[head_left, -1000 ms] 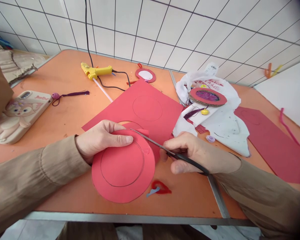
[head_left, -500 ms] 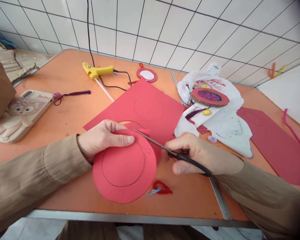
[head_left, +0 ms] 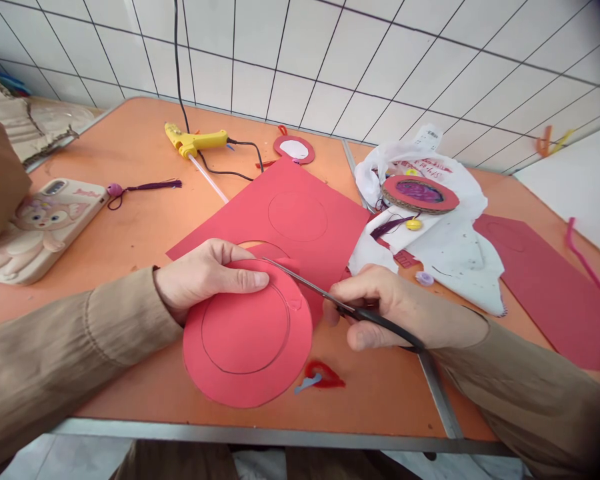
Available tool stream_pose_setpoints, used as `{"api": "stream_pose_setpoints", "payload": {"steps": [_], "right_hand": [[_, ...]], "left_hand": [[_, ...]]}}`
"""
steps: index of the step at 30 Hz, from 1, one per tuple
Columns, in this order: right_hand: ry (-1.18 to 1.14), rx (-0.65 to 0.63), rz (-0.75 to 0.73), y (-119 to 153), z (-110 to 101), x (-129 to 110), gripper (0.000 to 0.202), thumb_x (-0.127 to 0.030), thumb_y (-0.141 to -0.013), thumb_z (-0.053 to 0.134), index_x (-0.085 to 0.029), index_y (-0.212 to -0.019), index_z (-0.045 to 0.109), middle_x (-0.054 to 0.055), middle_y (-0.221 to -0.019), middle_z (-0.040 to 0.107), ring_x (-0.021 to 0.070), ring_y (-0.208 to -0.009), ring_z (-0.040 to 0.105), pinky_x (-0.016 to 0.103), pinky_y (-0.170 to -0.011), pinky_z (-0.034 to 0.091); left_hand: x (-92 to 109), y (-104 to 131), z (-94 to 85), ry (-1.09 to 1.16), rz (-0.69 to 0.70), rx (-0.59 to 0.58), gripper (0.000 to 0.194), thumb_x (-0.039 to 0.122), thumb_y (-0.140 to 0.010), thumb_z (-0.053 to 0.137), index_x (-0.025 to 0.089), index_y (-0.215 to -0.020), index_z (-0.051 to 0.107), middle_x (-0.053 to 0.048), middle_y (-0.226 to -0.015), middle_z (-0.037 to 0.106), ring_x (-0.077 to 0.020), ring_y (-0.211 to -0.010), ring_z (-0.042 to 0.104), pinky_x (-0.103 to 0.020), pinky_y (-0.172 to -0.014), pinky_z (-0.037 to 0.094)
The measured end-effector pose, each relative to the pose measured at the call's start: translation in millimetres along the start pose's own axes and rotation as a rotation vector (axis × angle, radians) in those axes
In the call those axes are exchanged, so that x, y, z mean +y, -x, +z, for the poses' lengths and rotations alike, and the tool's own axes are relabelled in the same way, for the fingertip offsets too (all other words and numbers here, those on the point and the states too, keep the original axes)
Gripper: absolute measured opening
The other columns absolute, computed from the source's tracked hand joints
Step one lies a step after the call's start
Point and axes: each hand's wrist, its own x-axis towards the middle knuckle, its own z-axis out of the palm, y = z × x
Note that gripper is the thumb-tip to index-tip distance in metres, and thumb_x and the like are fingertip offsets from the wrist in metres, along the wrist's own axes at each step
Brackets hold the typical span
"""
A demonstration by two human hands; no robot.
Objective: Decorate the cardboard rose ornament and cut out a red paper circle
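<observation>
My left hand [head_left: 215, 277] pinches the upper edge of a round red paper disc [head_left: 245, 340], thumb on top. A smaller circle is drawn in dark line on the disc. My right hand [head_left: 385, 307] grips black-handled scissors [head_left: 375, 319]. Their blades lie nearly closed along the disc's top right edge, the tip close to my left thumb. Whether paper sits between the blades I cannot tell. Behind the disc lies a red paper sheet [head_left: 300, 217] with a pencilled circle and a cut-away curve at its near side.
Further back are a yellow glue gun [head_left: 197, 140] with its cord and a small red-rimmed disc [head_left: 294, 150]. On the right are a white plastic bag [head_left: 450, 247] bearing a cardboard ring [head_left: 420, 195] and another red sheet [head_left: 555, 293]. A phone [head_left: 45, 227] lies left; red scraps [head_left: 325, 375] lie in front.
The paper disc has tilted very slightly, its lower edge shifting a little left and down. Both hands and the scissors have hardly moved.
</observation>
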Motion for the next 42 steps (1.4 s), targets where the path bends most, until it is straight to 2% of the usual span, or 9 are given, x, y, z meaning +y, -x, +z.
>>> {"api": "stream_pose_setpoints", "payload": {"steps": [8, 28, 34, 42], "right_hand": [[-0.047, -0.022, -0.008, -1.7, 3.2, -0.5, 0.051, -0.062, -0.075, 0.069, -0.014, -0.071, 0.057, -0.008, -0.054, 0.032, 0.0051, -0.049, 0.022, 0.02, -0.041, 0.021], [-0.006, -0.03, 0.004, -1.0, 2.3, -0.6, 0.048, -0.06, -0.077, 0.069, -0.013, -0.072, 0.058, -0.007, -0.052, 0.032, 0.0052, -0.047, 0.025, 0.02, -0.04, 0.02], [-0.028, -0.049, -0.01, -1.3, 1.9, -2.5, 0.046, -0.057, -0.078, 0.07, -0.012, -0.072, 0.059, -0.008, -0.052, 0.033, 0.0047, -0.048, 0.024, 0.02, -0.04, 0.021], [0.0, -0.05, 0.0, -1.2, 1.4, -4.7, 0.048, -0.058, -0.079, 0.068, -0.012, -0.07, 0.058, -0.007, -0.053, 0.033, 0.0047, -0.048, 0.025, 0.021, -0.042, 0.023]], "left_hand": [[-1.4, -0.1, -1.7, -0.074, -0.031, -0.024, 0.012, 0.022, -0.077, 0.076, 0.015, -0.085, 0.081, -0.01, -0.078, 0.078, -0.0217, -0.064, 0.072, -0.036, -0.074, 0.059], [0.0, 0.2, -3.3, -0.109, -0.038, -0.026, 0.011, 0.019, -0.077, 0.074, 0.016, -0.086, 0.081, -0.008, -0.077, 0.078, -0.0228, -0.069, 0.074, -0.036, -0.077, 0.059], [-1.1, -0.9, -6.1, -0.165, -0.019, -0.039, 0.015, 0.023, -0.076, 0.076, 0.015, -0.088, 0.081, -0.011, -0.083, 0.078, -0.0267, -0.086, 0.074, -0.034, -0.081, 0.057], [-2.3, -3.0, -8.9, -0.222, 0.002, -0.045, 0.018, 0.027, -0.074, 0.078, 0.016, -0.088, 0.081, -0.011, -0.085, 0.078, -0.0288, -0.1, 0.071, -0.036, -0.095, 0.051]]}}
